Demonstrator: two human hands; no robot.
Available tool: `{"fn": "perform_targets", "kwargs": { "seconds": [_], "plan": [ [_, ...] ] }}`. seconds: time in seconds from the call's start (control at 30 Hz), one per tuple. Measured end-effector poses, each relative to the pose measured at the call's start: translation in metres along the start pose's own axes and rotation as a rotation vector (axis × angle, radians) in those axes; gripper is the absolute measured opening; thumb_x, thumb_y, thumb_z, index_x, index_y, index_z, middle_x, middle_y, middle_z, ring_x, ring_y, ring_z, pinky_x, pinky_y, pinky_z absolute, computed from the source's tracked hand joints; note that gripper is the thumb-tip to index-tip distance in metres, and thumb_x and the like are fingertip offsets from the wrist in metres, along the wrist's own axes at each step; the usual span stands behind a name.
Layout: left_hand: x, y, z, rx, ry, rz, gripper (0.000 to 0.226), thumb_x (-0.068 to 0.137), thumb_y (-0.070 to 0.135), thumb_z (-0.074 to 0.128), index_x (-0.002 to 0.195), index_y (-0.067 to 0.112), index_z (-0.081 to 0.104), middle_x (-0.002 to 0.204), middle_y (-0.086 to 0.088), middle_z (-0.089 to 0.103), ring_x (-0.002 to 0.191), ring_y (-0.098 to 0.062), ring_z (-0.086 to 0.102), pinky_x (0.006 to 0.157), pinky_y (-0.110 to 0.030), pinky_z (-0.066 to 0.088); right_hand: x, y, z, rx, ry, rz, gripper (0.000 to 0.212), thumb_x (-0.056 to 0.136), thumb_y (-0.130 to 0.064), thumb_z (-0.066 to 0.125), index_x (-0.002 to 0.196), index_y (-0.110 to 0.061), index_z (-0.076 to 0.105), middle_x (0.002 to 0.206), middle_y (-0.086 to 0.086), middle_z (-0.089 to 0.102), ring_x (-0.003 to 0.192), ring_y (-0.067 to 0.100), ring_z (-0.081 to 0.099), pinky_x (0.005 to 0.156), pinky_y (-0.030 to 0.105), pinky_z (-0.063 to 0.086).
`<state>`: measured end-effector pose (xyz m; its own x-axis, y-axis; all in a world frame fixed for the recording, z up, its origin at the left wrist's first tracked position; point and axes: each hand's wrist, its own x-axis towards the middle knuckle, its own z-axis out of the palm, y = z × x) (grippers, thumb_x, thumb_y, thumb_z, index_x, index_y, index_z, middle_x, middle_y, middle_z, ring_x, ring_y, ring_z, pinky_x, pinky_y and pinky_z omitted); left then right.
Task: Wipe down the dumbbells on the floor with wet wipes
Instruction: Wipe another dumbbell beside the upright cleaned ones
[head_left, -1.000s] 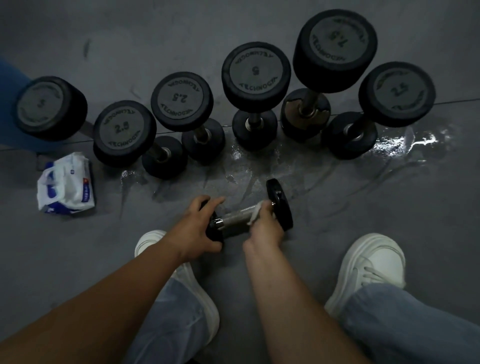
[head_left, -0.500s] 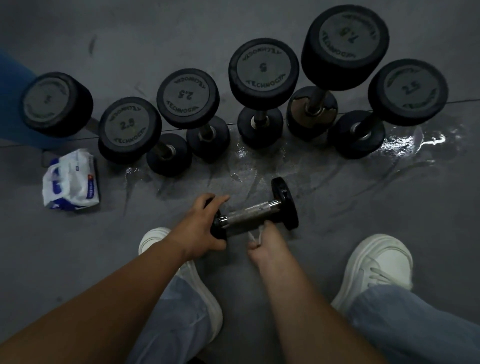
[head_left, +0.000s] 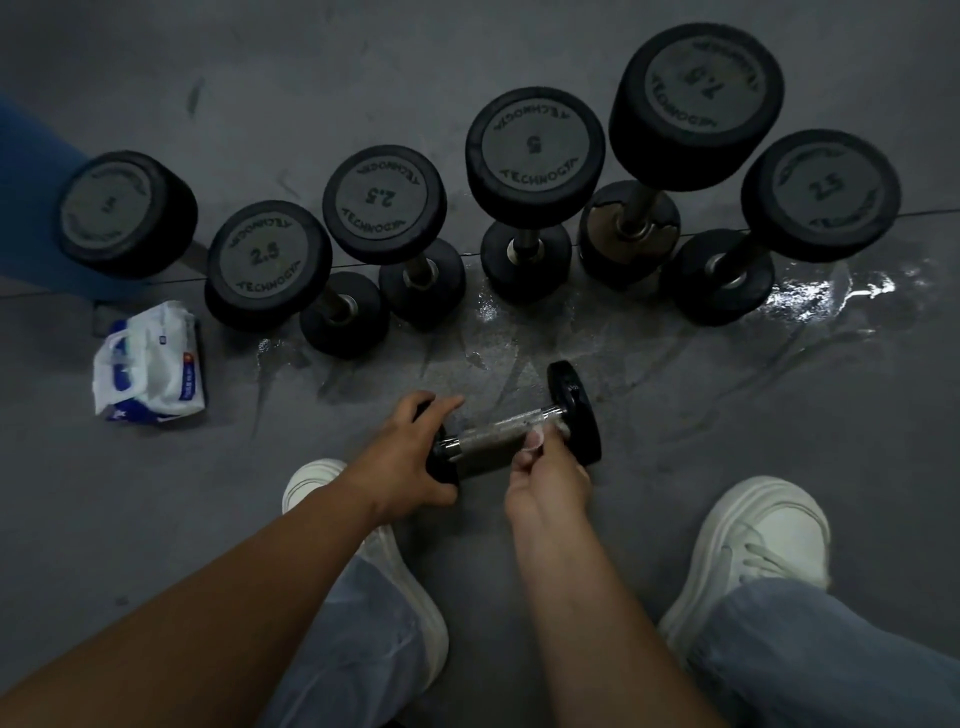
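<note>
Grey floor (head_left: 857, 441), wet streaks (head_left: 826, 299) from centre to 2 o'clock; small dumbbell (head_left: 498, 440) lies at centre; left hand (head_left: 410, 457) grips its 9 o'clock end; right hand (head_left: 545, 480) pinches a wipe (head_left: 540, 437) against it; wipes pack (head_left: 150, 364) at 9 o'clock.

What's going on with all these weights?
A person is cleaning a small black dumbbell with a silver metal handle lying on the grey floor. The left hand grips its left end, and the right hand pinches a white wet wipe against the handle. Six bigger black dumbbells stand in a row behind, with a white-and-blue pack of wipes near its left end.
</note>
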<state>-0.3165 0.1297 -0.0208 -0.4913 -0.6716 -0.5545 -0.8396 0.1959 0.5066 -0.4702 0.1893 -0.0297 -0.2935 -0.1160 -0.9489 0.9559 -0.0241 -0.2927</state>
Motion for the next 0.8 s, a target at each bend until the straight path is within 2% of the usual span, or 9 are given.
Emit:
{"fn": "perform_targets", "kwargs": {
  "seconds": [0.07,0.13,0.23,0.33,0.4,0.53,0.6,0.7,0.8],
  "plan": [
    [0.000,0.000,0.000,0.003,-0.002,-0.003,0.108,0.061,0.029,0.085,0.151,0.038,0.027,0.153,0.003,0.017,0.135,-0.022,0.037,0.105,-0.025,0.037,-0.001,-0.003,0.012,-0.027,0.055,0.030,0.012,0.090,-0.019,0.067,0.086,-0.012,0.058,0.064,0.000,0.051,0.037,0.001,0.041,0.033,0.013,0.029],
    [0.000,0.000,0.001,0.003,-0.005,-0.004,0.108,0.061,0.028,0.085,0.151,0.037,0.027,0.152,0.002,0.018,0.134,-0.022,0.037,0.104,-0.023,0.036,-0.006,-0.003,0.026,-0.078,0.093,0.041,0.022,0.088,-0.029,0.069,0.081,-0.012,0.058,0.068,0.002,0.054,0.042,0.007,0.043,0.033,0.017,0.033],
    [0.002,-0.001,0.001,-0.009,-0.018,-0.010,0.109,0.060,0.028,0.086,0.151,0.038,0.026,0.152,0.002,0.017,0.134,-0.022,0.037,0.105,-0.024,0.037,-0.011,-0.009,0.040,-0.056,0.100,0.087,0.024,0.089,-0.028,0.067,0.074,-0.013,0.055,0.085,0.003,0.060,0.062,0.014,0.054,0.055,0.030,0.047],
    [0.001,-0.001,0.001,-0.018,-0.021,-0.010,0.109,0.059,0.028,0.085,0.151,0.039,0.026,0.152,0.005,0.016,0.133,-0.022,0.038,0.106,-0.027,0.039,-0.012,-0.008,0.028,-0.147,0.122,0.057,0.021,0.085,-0.032,0.070,0.089,-0.012,0.064,0.079,-0.004,0.061,0.062,0.010,0.055,0.050,0.023,0.043],
    [0.000,-0.001,0.001,-0.017,-0.019,-0.004,0.109,0.060,0.028,0.085,0.151,0.038,0.026,0.152,0.005,0.016,0.133,-0.022,0.038,0.103,-0.024,0.038,-0.013,-0.002,0.019,-0.190,0.130,0.010,0.026,0.085,-0.034,0.069,0.101,-0.013,0.067,0.075,-0.005,0.060,0.060,0.010,0.054,0.052,0.024,0.042],
    [0.001,0.000,0.001,-0.012,-0.019,-0.003,0.109,0.061,0.026,0.085,0.152,0.037,0.025,0.153,0.002,0.016,0.134,-0.022,0.036,0.101,-0.021,0.035,-0.005,-0.001,0.035,-0.184,0.079,0.068,0.044,0.082,-0.044,0.072,0.113,-0.014,0.063,0.106,0.004,0.067,0.078,0.018,0.063,0.057,0.028,0.047],
    [0.001,-0.001,0.000,-0.016,-0.026,-0.007,0.109,0.061,0.027,0.085,0.151,0.039,0.025,0.153,0.003,0.015,0.135,-0.023,0.035,0.105,-0.025,0.037,-0.005,-0.001,0.031,-0.217,0.103,0.062,0.044,0.083,-0.043,0.071,0.114,-0.013,0.062,0.110,0.006,0.067,0.090,0.026,0.065,0.067,0.036,0.050],
    [0.001,-0.002,0.001,-0.021,-0.017,-0.002,0.108,0.061,0.027,0.085,0.151,0.039,0.025,0.152,0.004,0.016,0.133,-0.022,0.037,0.104,-0.024,0.037,-0.006,0.004,0.016,-0.277,0.073,-0.055,0.025,0.092,-0.036,0.061,0.105,-0.014,0.063,0.097,0.001,0.069,0.099,0.022,0.064,0.073,0.030,0.048],
    [0.001,-0.002,0.001,-0.034,-0.015,-0.003,0.108,0.061,0.024,0.085,0.151,0.037,0.027,0.151,0.003,0.017,0.130,-0.021,0.040,0.102,-0.022,0.038,0.003,0.003,0.028,-0.220,0.091,0.008,0.044,0.084,-0.046,0.069,0.113,-0.012,0.063,0.110,0.004,0.067,0.091,0.020,0.064,0.073,0.030,0.047]
  ]
}}
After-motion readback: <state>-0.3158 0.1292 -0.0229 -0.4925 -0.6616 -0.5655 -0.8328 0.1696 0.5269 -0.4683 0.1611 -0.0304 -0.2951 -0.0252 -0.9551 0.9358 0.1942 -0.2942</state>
